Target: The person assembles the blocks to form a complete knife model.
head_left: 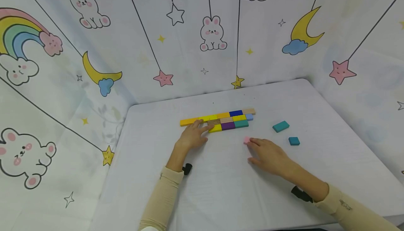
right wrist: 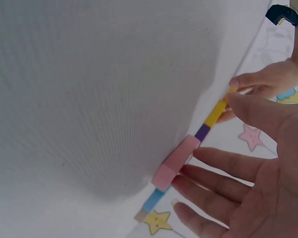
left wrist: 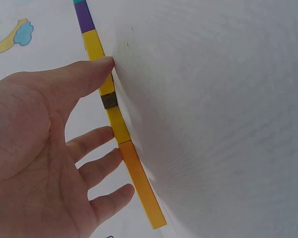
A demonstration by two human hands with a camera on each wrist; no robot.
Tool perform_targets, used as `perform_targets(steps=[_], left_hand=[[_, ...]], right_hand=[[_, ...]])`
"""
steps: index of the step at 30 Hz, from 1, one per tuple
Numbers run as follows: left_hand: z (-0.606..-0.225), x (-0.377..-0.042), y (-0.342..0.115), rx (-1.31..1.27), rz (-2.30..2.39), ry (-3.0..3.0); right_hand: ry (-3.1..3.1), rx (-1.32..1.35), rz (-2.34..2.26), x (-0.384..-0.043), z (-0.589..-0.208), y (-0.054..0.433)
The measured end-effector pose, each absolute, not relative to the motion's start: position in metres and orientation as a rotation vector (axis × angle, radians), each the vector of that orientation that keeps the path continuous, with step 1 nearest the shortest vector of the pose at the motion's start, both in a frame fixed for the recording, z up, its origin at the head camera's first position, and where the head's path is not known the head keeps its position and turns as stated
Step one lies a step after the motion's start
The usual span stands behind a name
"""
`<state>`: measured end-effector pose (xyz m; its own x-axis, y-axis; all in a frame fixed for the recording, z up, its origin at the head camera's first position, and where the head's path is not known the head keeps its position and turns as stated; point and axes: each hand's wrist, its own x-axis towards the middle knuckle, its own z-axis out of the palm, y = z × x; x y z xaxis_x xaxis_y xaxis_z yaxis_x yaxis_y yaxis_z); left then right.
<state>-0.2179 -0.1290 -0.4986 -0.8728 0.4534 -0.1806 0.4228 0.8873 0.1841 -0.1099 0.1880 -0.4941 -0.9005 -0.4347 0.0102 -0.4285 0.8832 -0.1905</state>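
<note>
Several coloured flat blocks lie in three touching rows (head_left: pixel 227 119) at the middle of the table. My left hand (head_left: pixel 193 135) lies flat with straight fingers, its tips touching the orange block (head_left: pixel 188 121) and the yellow block (head_left: pixel 215 128) at the rows' left end. The left wrist view shows that hand (left wrist: pixel 39 148) spread beside the orange block (left wrist: pixel 141 186). My right hand (head_left: pixel 266 152) is stretched out flat, and its fingertips touch a small pink block (head_left: pixel 246 139) lying alone in front of the rows. Seen from the right wrist, the pink block (right wrist: pixel 176 161) meets straight fingers (right wrist: pixel 213 161), with the thumb apart.
Two teal blocks, a longer one (head_left: pixel 280 126) and a smaller one (head_left: pixel 294 140), lie to the right of the hands. The white-clothed table (head_left: pixel 221 189) is walled by cartoon-printed sheets at the back and on both sides.
</note>
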Motion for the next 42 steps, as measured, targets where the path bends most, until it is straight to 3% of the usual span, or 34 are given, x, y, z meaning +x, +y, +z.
perform_targets(steps=[42], left_hand=[[-0.497, -0.216, -0.129, 0.647, 0.180, 2.843]], right_hand=[[2.931, -0.760, -0.236, -0.134, -0.490, 0.147]])
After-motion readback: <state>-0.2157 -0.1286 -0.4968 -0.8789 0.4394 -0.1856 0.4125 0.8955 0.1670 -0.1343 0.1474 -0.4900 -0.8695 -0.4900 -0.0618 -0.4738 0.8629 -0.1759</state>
